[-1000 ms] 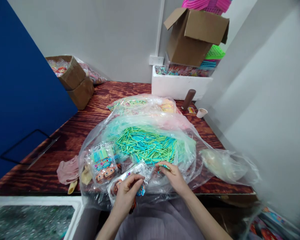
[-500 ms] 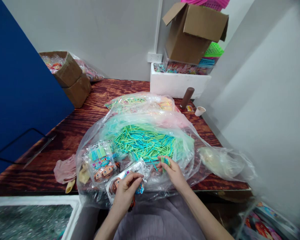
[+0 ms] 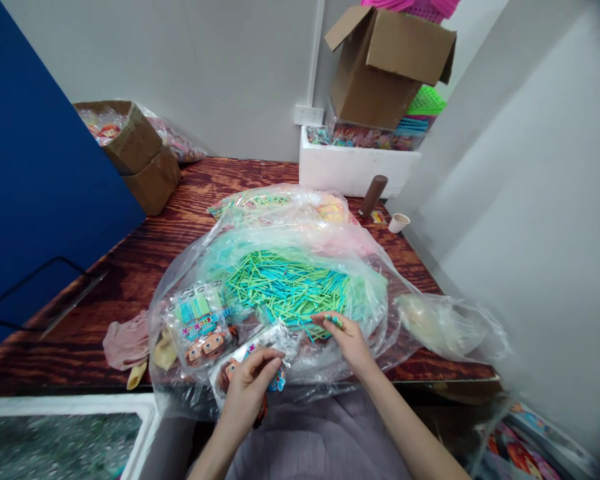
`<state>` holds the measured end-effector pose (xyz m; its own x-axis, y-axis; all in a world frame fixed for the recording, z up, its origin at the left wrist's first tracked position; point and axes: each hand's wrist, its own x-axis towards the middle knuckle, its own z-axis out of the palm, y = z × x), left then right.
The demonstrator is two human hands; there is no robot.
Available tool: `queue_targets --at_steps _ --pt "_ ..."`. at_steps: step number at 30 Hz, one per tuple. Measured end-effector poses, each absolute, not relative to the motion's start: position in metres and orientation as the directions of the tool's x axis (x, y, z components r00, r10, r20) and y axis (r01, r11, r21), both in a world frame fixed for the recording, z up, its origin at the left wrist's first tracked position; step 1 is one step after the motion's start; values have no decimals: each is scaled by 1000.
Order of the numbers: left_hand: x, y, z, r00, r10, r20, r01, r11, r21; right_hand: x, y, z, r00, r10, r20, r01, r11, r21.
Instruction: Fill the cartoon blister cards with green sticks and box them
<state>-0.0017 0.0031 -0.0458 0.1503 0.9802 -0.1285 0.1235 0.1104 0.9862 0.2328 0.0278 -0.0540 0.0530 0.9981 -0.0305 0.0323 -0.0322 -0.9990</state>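
A large clear plastic bag (image 3: 395,340) lies open on the table, with a heap of thin green and blue sticks (image 3: 290,287) inside. Over the heap's near right edge, my right hand (image 3: 350,340) is closed on a small bundle of sticks (image 3: 334,321). My left hand (image 3: 250,387) pinches the edge of a printed plastic packet (image 3: 224,375) with cartoon faces, partly covered by that hand. To its left, another printed packet (image 3: 203,327) lies on the plastic, with green and blue sticks showing in it.
Left of the bag lie a pink cloth-like piece (image 3: 125,341) and a blue panel (image 3: 40,173). Cardboard boxes (image 3: 155,180) stand back left. A white foam box (image 3: 355,163), brown cylinder (image 3: 373,195) and paper cup (image 3: 399,223) are back right. A foam tub (image 3: 150,413) sits front left.
My right hand has turned slightly, and its fingers now cover more of the stick bundle. My left hand stays on the packet, nearly unmoved. The view has shifted a little.
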Motion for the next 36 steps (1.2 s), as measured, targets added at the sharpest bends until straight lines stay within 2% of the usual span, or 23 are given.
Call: queue_targets --at_steps 5,9,22,36 --pt "1 3 -41 153 982 -111 153 87 984 232 21 -47 44 999 11 61 8 -998" --pt "5 3 -39 185 978 -93 168 62 984 228 14 -40 31 999 -9 50 -11 -999" --pt "6 0 -37 165 974 -158 130 137 982 220 4 -42 2 1000 -27 -21 -27 -999" --pt "3 -1 -51 221 969 -113 152 80 985 217 2 -42 3 1000 -6 -30 -6 -1000"
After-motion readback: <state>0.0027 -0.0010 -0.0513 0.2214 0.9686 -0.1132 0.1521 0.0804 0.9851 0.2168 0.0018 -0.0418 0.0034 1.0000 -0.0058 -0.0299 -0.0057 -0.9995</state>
